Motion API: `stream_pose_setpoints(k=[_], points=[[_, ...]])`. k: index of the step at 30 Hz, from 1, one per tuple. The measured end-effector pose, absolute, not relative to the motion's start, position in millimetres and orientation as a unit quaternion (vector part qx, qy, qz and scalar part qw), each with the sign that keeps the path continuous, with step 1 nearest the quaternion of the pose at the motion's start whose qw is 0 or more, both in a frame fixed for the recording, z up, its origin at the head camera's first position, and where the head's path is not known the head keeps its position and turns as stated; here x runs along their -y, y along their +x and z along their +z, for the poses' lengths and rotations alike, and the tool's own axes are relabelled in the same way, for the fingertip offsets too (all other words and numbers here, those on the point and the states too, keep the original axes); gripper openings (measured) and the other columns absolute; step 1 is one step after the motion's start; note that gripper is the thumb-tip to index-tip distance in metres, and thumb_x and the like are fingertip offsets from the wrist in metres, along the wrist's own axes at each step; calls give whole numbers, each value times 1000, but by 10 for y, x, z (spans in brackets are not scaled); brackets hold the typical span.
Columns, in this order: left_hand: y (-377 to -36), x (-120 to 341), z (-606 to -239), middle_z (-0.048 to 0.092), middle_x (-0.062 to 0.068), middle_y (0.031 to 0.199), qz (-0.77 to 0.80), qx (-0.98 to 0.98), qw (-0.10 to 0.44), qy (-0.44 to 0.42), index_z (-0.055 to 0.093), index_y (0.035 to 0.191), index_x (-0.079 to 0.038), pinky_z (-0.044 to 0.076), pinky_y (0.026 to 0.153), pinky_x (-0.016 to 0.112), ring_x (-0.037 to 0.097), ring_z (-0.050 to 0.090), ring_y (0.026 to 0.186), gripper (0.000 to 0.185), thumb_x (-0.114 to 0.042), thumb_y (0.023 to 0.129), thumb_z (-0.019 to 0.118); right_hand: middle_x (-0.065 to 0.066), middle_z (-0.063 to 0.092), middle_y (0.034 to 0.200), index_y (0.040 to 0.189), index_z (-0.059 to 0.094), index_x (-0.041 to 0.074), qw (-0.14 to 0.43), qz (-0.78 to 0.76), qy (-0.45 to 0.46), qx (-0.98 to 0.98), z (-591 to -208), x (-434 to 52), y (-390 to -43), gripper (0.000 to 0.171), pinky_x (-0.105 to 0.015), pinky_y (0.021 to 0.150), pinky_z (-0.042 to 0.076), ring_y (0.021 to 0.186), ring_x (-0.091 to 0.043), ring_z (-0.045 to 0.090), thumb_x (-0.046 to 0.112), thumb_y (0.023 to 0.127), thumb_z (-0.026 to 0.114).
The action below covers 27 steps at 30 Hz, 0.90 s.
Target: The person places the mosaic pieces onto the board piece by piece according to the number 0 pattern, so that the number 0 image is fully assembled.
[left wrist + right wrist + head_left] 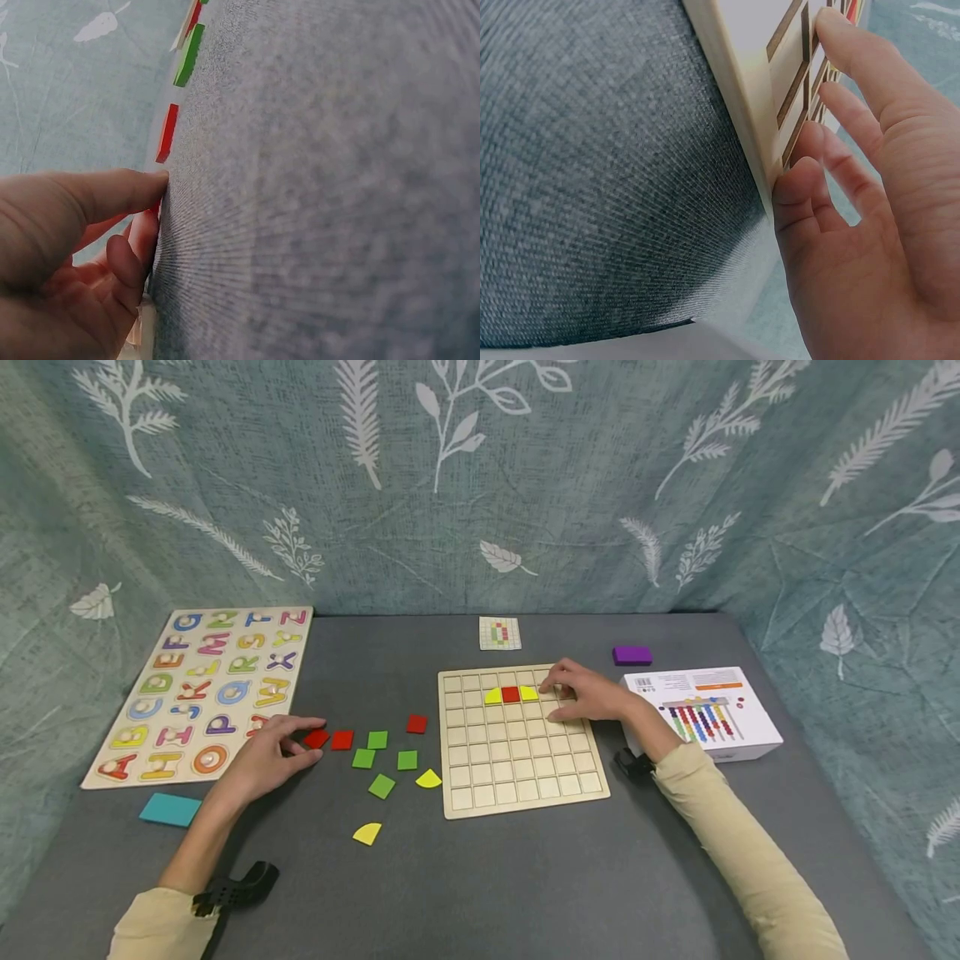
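My left hand is at the left group of loose pieces, its thumb and fingers around the edges of a red square tile on the table. In the left wrist view a sliver of that tile shows between the fingers. My right hand rests over the upper right of the wooden grid board, fingers spread and fingertips right at its squares. Beside the fingertips, a yellow quarter-circle, a red square and another yellow quarter-circle lie in a row on the board.
Between left hand and board lie more red squares, several green squares and yellow quarter-circles. A pattern card lies behind the board. An alphabet puzzle and teal block are left; a white box and purple block right.
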<state>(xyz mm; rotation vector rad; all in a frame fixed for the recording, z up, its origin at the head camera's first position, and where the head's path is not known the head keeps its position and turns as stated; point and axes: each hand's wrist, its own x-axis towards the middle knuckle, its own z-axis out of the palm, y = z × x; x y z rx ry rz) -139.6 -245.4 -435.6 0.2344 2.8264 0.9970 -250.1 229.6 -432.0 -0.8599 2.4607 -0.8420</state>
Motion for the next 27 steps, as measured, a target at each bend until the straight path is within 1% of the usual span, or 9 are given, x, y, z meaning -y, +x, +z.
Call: stream_pose_setpoints(k=[8,13,17,21,27], points=[[-1402,2442,-4334,51,23,117,323,-939,76,88,57,130,4,39,63,23,16,54,79,45,-10,89,69,-12,46,126,124,61,7,196,-303,-311,-879,-4310,-2298,-2492,41,-41,92,44,102,-24,52,19,87,74],[-1401,2432,-4327,51,22,115,317,-941,82,89,56,131,5,37,62,23,15,51,77,47,-11,89,69,-11,46,126,124,61,7,191,-300,-311,-881,-4321,-2298,-2492,42,-40,91,45,102,-23,52,20,86,74],[-1404,2423,-4330,53,20,109,310,-944,74,89,57,130,5,35,61,23,14,49,74,46,-11,88,70,-11,47,125,124,61,7,190,-301,-309,-882,-4326,-2296,-2496,42,-40,91,45,102,-23,53,19,86,74],[-1414,2420,-4339,55,17,99,302,-947,67,90,58,128,5,35,60,23,11,49,70,46,-11,87,71,-11,46,125,124,60,6,192,-300,-309,-882,-4324,-2298,-2500,42,-40,91,44,101,-23,52,19,86,74],[-1427,2412,-4330,60,13,86,305,-945,77,86,59,126,6,35,56,23,11,49,65,44,-12,87,71,-11,46,126,125,60,6,195,-301,-311,-880,-4315,-2297,-2492,43,-39,90,44,101,-23,51,20,87,73]])
